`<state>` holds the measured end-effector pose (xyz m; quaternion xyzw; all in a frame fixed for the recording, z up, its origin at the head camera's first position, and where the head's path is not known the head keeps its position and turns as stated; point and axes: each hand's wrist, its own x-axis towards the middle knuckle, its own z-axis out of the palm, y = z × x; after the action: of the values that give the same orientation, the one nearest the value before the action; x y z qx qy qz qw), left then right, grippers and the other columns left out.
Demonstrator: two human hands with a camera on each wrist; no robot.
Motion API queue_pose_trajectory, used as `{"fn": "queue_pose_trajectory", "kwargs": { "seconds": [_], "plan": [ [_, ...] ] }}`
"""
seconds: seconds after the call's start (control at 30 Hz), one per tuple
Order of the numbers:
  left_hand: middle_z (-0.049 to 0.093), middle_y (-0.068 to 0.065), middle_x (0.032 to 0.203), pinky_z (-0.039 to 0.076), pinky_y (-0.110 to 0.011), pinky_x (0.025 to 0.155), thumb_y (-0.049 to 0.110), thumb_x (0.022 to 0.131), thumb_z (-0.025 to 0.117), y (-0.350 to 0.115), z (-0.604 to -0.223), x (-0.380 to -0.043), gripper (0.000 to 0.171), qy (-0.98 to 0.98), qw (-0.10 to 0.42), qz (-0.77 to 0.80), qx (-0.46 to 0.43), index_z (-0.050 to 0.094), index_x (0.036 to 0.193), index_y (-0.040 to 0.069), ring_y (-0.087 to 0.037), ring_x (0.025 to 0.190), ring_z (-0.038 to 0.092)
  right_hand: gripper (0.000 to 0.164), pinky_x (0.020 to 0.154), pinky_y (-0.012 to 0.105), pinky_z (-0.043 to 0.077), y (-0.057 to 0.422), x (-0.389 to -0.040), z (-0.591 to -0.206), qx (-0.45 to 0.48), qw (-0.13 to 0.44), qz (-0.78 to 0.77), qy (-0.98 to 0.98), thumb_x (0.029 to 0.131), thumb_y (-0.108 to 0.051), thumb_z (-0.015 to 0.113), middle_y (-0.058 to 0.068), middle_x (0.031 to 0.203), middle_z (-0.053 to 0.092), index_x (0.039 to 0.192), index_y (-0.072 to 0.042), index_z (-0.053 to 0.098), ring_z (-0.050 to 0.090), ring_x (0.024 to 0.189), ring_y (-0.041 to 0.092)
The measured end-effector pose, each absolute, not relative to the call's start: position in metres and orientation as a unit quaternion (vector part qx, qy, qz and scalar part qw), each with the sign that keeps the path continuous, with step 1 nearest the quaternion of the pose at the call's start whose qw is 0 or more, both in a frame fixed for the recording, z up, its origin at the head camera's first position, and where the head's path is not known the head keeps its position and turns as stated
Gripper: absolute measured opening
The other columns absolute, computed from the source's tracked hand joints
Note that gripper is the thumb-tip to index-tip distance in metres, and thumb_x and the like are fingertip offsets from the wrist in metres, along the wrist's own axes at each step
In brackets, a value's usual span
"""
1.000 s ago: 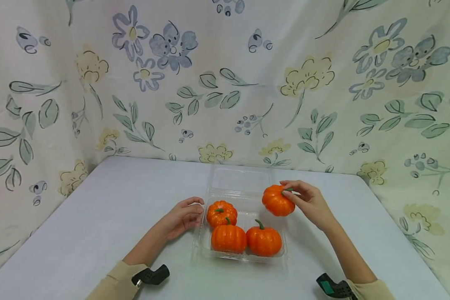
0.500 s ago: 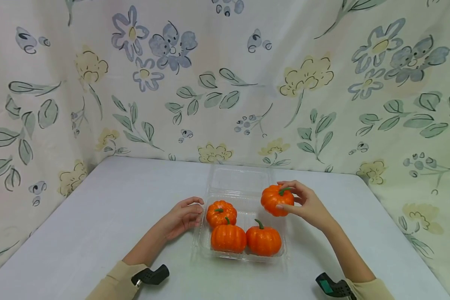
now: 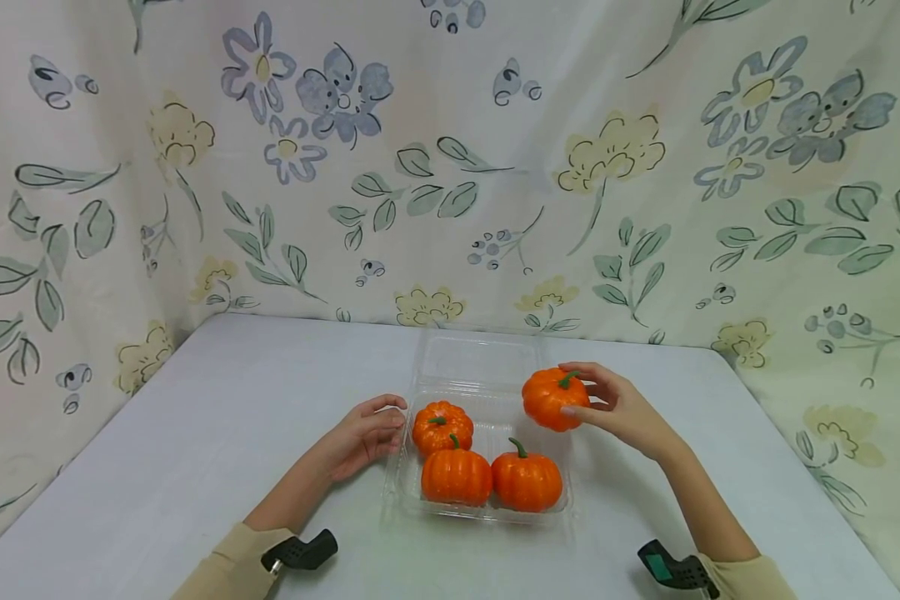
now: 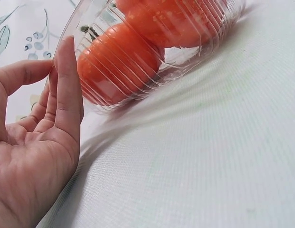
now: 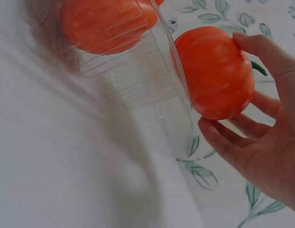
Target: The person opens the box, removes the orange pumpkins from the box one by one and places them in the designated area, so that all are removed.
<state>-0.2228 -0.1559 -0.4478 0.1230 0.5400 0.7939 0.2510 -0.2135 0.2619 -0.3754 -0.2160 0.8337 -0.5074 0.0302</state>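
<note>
A: Where is the held pumpkin (image 3: 549, 400)?

B: Over the back right part of the box (image 3: 501, 417), near the rim. Its green stem points up and to the right. The head view does not settle whether it touches the box.

A: And the fingers of the right hand (image 3: 613, 404)?

B: They grasp that pumpkin, thumb on one side and fingertips on the other; the right wrist view shows a gap between pumpkin and palm.

A: What is the left hand (image 3: 369, 433) doing?

B: It stands at the left side of the box, its thumb and fingers pinching the clear rim. The left wrist view shows one finger lying nearly straight along the wall.

A: What does the box contain?

B: Three more: the back left pumpkin (image 3: 442, 433), the front left pumpkin (image 3: 456, 479) and the front right pumpkin (image 3: 527, 483). The front two sit side by side, stems up.

A: And the lid (image 3: 483, 358)?

B: Folded back behind the box, on the white table (image 3: 292, 358). Beyond hangs a flowered cloth (image 3: 420, 92). Each forearm wears a tan sleeve (image 3: 228, 567) with a black device (image 3: 300, 552) at its cuff.
</note>
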Motion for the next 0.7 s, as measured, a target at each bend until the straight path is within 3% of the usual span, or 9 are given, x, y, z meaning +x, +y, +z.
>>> {"fn": "queue_pose_trajectory", "kwargs": {
  "seconds": [0.7],
  "plan": [
    [0.062, 0.005, 0.087, 0.060, -0.019, 0.073, 0.002, 0.107, 0.048, -0.156, -0.446, -0.222, 0.015, 0.541, 0.252, 0.793, 0.121, 0.053, 0.118, 0.012, -0.008, 0.072, 0.064, 0.051, 0.096, 0.024, 0.056, 0.284, -0.217, -0.378, -0.219, 0.064, -0.524, 0.821, 0.104, -0.011, 0.056, 0.027, 0.150, 0.050, 0.154, -0.002, 0.046, 0.054, 0.131, 0.050]
  ]
}}
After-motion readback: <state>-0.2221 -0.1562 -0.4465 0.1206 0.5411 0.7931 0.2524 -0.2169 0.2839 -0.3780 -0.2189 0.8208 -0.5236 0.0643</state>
